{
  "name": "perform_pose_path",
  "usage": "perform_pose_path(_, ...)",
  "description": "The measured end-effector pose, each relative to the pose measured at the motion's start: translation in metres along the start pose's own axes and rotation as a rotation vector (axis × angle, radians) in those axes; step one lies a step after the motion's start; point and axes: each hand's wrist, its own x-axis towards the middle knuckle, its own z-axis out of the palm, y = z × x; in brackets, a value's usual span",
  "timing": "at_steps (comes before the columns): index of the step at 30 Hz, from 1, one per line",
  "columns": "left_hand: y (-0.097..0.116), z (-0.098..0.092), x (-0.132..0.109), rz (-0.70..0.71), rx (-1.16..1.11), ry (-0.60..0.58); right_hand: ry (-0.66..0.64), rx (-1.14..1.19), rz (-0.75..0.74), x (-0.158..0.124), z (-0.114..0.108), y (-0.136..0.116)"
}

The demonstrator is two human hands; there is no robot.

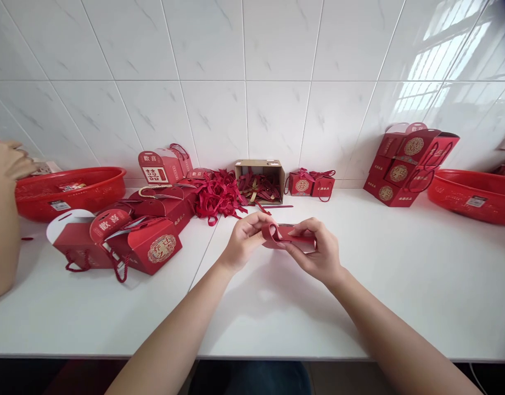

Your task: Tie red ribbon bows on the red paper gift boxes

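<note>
Between my two hands, above the middle of the white table, is a small red gift box point(296, 235), partly folded, with a curled flap or ribbon loop at its left end. My left hand point(247, 240) pinches that left end between thumb and fingers. My right hand point(317, 249) grips the box's right side, thumb along the near edge and fingers over the top. The hands cover much of the box, so its underside is hidden. Just beyond my left hand lie a heap of red ribbons point(219, 195) and a cardboard box point(259, 164) holding more ribbon pieces.
Red gift boxes with cord handles point(153, 247) stand at left. Two small ribbon-tied boxes point(311, 183) sit by the tiled wall. A stack of red boxes point(400, 170) and a red basket point(478, 200) are at right. Another person's arm point(3, 219) reaches over a red basket point(91, 189) at left.
</note>
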Motion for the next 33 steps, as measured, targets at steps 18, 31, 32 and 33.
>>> perform_pose_path(18,-0.009,-0.005,0.001,-0.001,-0.042,0.004,-0.061,-0.015,-0.092,0.001,-0.001,0.004)
perform_pose_path(31,-0.012,-0.004,0.002,0.019,-0.071,0.053,-0.067,0.007,-0.050,0.000,0.000,0.006)
perform_pose_path(32,-0.012,-0.004,0.002,0.017,-0.071,0.053,-0.065,0.008,-0.047,0.000,0.000,0.006)
perform_pose_path(33,-0.012,-0.004,0.002,0.011,-0.074,0.052,-0.064,0.008,-0.044,0.000,0.000,0.006)
